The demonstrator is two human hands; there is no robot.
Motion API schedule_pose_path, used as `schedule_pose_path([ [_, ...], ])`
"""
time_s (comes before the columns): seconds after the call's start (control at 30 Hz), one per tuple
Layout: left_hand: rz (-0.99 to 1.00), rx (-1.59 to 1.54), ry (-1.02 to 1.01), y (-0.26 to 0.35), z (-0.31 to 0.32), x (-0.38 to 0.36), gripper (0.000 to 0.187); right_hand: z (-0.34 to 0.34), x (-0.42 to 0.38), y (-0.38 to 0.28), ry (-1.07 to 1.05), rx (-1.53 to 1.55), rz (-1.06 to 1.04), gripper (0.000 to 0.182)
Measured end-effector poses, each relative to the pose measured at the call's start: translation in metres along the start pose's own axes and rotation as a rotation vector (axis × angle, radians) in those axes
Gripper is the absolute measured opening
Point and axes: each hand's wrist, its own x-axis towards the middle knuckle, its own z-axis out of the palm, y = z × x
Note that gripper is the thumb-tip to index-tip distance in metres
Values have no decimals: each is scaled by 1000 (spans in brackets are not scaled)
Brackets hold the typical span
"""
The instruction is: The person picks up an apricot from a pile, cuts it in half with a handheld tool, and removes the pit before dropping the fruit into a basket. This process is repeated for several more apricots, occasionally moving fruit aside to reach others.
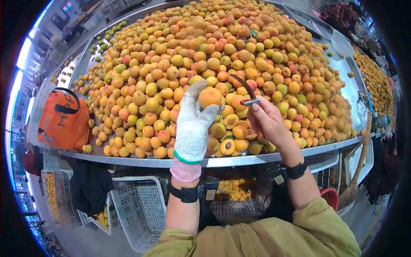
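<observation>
Apricots (pixel 222 55) covered the metal table (pixel 257 159) up to its near edge. Left hand (pixel 193 124) gripped one apricot (pixel 210 97); right hand (pixel 267 120) clamped a curved knife (pixel 245 88) just beside.

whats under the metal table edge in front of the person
Under the metal table sit white plastic baskets; one basket between the forearms holds orange fruit pieces. The person's arms and green sleeves cover the rest, so the floor there cannot be seen.
</observation>
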Motion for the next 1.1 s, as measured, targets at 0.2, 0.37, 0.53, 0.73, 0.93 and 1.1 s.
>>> schedule_pose_path([
  [0.2, 2, 113, -37, 3, -10, 1, 45, -2, 0, 4, 1, -90, -54, 21],
  [0.37, -34, 14, -89, 10, -6, -2, 48, -2, -4, -4, 42, -322, -170, 21],
  [0.53, -106, -36, -109, 12, -1, -1, 51, -5, -9, -13, 36, -502, -227, 19],
  [0.73, -100, 21, -126, 15, 2, 0, 51, -6, -10, -14, 102, -657, -255, 18],
  [0.93, -86, 84, -141, 21, 2, -1, 50, -10, -8, -12, 81, -722, -222, 20],
  [1.1, -138, 103, -124, 21, -1, -4, 47, -4, -8, -14, 46, -694, -192, 22],
])
